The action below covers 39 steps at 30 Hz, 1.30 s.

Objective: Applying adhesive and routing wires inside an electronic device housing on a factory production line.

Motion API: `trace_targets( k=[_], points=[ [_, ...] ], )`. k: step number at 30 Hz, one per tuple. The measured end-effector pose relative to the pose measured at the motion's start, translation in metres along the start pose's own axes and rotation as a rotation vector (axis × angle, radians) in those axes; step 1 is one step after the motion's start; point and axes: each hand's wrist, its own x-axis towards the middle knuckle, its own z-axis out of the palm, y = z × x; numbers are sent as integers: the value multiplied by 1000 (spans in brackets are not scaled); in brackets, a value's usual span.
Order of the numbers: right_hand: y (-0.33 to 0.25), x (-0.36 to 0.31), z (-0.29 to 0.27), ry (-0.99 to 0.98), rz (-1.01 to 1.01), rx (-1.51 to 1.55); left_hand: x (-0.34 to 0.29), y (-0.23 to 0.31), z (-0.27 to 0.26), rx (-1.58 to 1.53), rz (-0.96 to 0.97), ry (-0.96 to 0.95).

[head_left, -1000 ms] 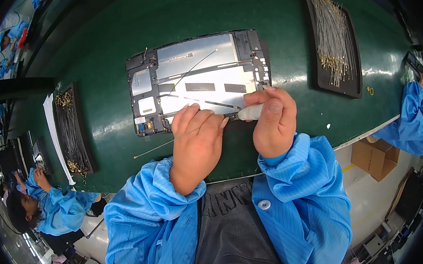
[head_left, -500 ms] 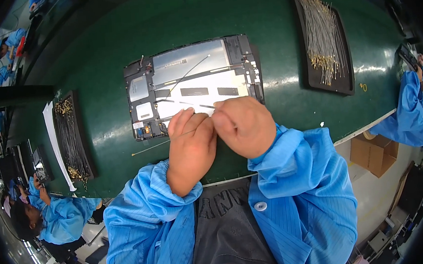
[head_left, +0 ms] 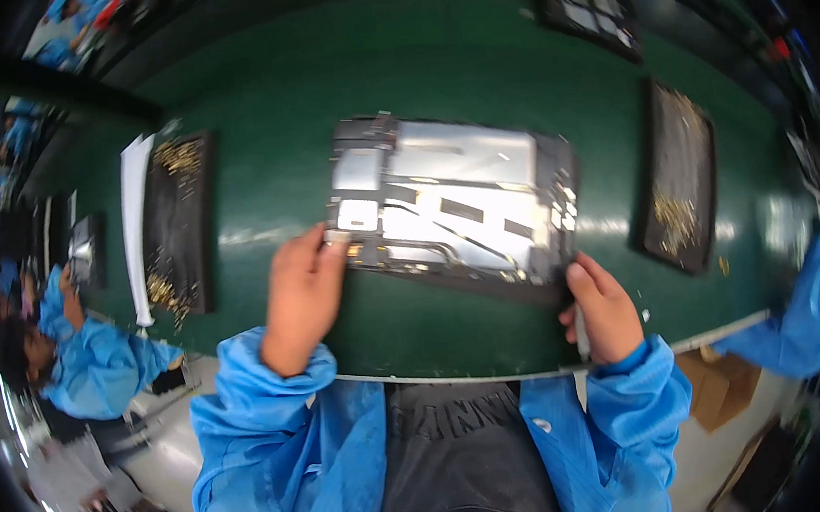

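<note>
An opened tablet [head_left: 461,170] with silver battery plates and black inner parts is in front of me, its right side turned slightly toward me. My left hand [head_left: 302,289] pinches its near left corner between thumb and fingers. At the near right corner, my right hand [head_left: 607,306] grips the edge with the thumb on top. A thin pale stick-like piece [head_left: 582,332] shows under the right fingers; its kind is unclear. Thin dark cables cross the tablet's inside, blurred by motion. A dark strip shows under its near right edge, and I cannot tell whether the tablet is lifted.
On the green table [head_left: 268,171], a dark tray [head_left: 198,229] of gold-ended cables stands left beside a white strip [head_left: 138,229]. Another cable tray [head_left: 657,155] is at right. A second opened tablet [head_left: 587,1] lies far right. Co-workers in blue sit on both sides.
My hands have parted from the tablet's near edge and now hold its two near corners. The tablet has turned clockwise. The view has shifted, bringing the second tablet more fully into sight.
</note>
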Motion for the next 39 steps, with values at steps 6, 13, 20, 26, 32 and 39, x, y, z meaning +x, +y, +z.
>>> trace_targets(
  k=[6,13,20,26,32,39],
  points=[
    [-15,13,17,-219,90,-9,19,-14,7,-210,-76,141],
    [-81,55,75,-165,-150,87,24,-17,15,-426,-120,486],
    [-126,96,106,-108,-129,264,31,-6,9,-290,-42,371],
    [-79,50,130,-330,84,208,41,52,10,-1637,-449,-415],
    [-47,28,91,-328,168,294,50,35,5,-1227,-681,-18],
    [-6,3,-21,-564,188,218,72,17,-29,-1307,-669,-456]
  ],
)
